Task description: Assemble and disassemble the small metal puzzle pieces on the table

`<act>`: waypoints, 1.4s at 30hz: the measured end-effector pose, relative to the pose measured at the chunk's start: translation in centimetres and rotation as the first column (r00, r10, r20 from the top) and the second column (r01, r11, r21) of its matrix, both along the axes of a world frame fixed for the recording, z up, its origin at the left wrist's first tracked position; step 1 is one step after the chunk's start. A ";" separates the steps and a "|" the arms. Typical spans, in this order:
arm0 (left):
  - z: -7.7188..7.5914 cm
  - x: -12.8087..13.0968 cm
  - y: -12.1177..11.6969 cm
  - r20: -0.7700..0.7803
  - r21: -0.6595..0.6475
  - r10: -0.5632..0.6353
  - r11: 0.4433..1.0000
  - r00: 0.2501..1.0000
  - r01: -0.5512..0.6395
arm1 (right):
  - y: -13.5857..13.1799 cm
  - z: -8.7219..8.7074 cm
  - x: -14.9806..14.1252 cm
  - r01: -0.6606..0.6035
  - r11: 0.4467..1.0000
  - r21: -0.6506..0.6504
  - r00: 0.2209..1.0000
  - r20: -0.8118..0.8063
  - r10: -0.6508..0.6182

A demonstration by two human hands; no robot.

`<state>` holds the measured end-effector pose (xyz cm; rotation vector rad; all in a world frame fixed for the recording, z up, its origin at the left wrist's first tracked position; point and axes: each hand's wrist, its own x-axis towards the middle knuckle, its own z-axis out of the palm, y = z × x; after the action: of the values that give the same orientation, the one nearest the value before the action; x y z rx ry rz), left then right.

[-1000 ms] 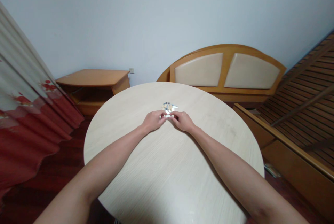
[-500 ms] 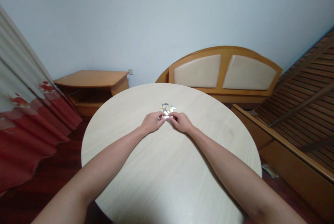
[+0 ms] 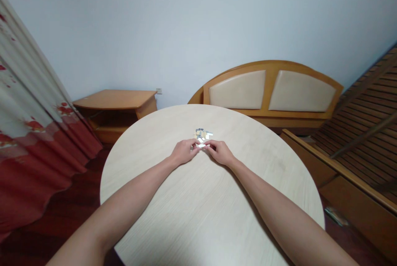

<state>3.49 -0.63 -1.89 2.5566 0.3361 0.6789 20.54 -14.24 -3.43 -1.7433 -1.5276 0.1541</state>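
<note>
My left hand [image 3: 183,150] and my right hand [image 3: 220,151] rest together near the middle of a round pale wooden table [image 3: 161,133]. Their fingertips meet in a pinch around a small white piece [image 3: 201,146] held between them. Just beyond the fingers lies a little heap of small pieces [image 3: 203,134], white, tan and grey-blue, touching or nearly touching the held piece. What the pieces are is too small to tell.
A wooden side cabinet [image 3: 118,106] stands behind the table at the left, and a padded headboard [image 3: 273,90] leans against the wall at the right. Slatted bed frames [image 3: 362,129] lie at the far right. A red and white curtain [image 3: 27,133] hangs at the left.
Both hands stay pinched together on the small piece. The view has shifted slightly, so the whole scene sits a little lower and to the right.
</note>
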 end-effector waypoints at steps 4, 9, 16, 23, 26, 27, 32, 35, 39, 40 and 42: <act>-0.1 0.0 0.0 -0.005 0.008 -0.006 1.000 1.000 0.006 | 0.0 0.0 0.1 -0.006 1.000 -0.012 1.000 0.005 0.006; 0.8 -0.5 0.3 -0.128 0.101 0.037 0.995 0.991 -0.024 | -0.1 0.2 -0.1 -0.008 1.000 -0.015 0.999 0.038 0.009; 3.5 -2.6 2.6 -0.424 0.167 0.254 0.965 0.869 -0.201 | -0.2 0.5 -0.3 0.046 0.996 -0.075 0.996 0.086 -0.040; 4.5 -3.9 3.7 -0.548 0.114 0.276 0.960 0.790 -0.256 | -0.1 0.6 -0.3 0.017 0.999 -0.041 0.997 0.076 -0.013; 4.1 -3.7 3.5 -0.532 0.102 0.286 0.956 0.797 -0.275 | 0.1 0.6 -0.3 0.033 0.999 -0.042 0.995 0.097 -0.029; 4.0 -3.6 3.4 -0.528 0.101 0.284 0.957 0.800 -0.273 | 0.1 0.6 -0.3 0.042 0.998 -0.045 0.994 0.106 -0.037; 3.5 -3.3 3.6 -0.518 0.069 0.267 0.960 0.813 -0.271 | 0.3 0.8 -0.2 0.112 0.991 -0.070 0.973 0.213 -0.095; 3.2 -3.3 3.6 -0.447 0.025 0.254 0.962 0.858 -0.272 | 0.4 1.2 -0.3 0.172 0.977 -0.126 0.935 0.333 -0.122; 2.7 -2.8 3.1 -0.377 0.013 0.273 0.957 0.885 -0.290 | 0.7 1.8 -0.9 0.247 0.944 -0.219 0.879 0.461 -0.123; 2.7 -2.6 2.9 -0.360 0.031 0.289 0.954 0.887 -0.299 | 0.8 1.9 -1.0 0.262 0.937 -0.232 0.868 0.480 -0.124; 2.7 -2.3 2.5 -0.300 0.080 0.320 0.947 0.899 -0.311 | 0.8 2.0 -1.2 0.278 0.930 -0.240 0.857 0.499 -0.127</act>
<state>1.17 1.91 0.80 2.6637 0.8685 0.3874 19.36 -13.46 -1.40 -2.3089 -1.7092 -0.1757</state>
